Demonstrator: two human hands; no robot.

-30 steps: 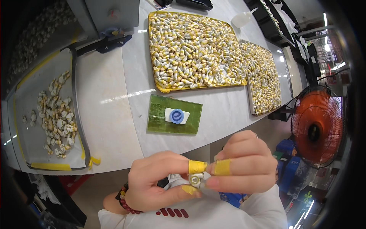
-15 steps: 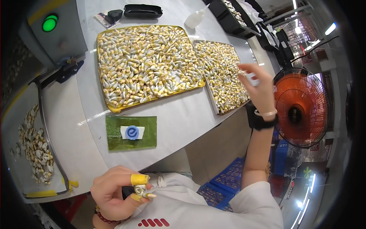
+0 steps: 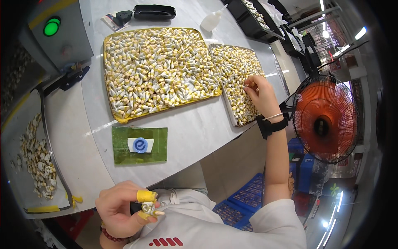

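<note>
Your left hand (image 3: 118, 209) pinches small pieces (image 3: 148, 207) between taped fingers (image 3: 146, 196), likely for grip; right hand (image 3: 264, 98), fingers narrowed over smaller tray (image 3: 229, 106), holding unclear.

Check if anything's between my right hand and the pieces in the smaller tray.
Nothing visible is in the way. Your right hand is over the pieces in the smaller tray; I can't tell whether your fingertips touch them.

Two broad trays (image 3: 174, 106) of small white-and-yellow pieces (image 3: 161, 66) (too many to count), one green slab (image 3: 160, 146) and one white bottle (image 3: 211, 21) on the desk (image 3: 186, 135); one fan (image 3: 317, 101) at right.
</note>
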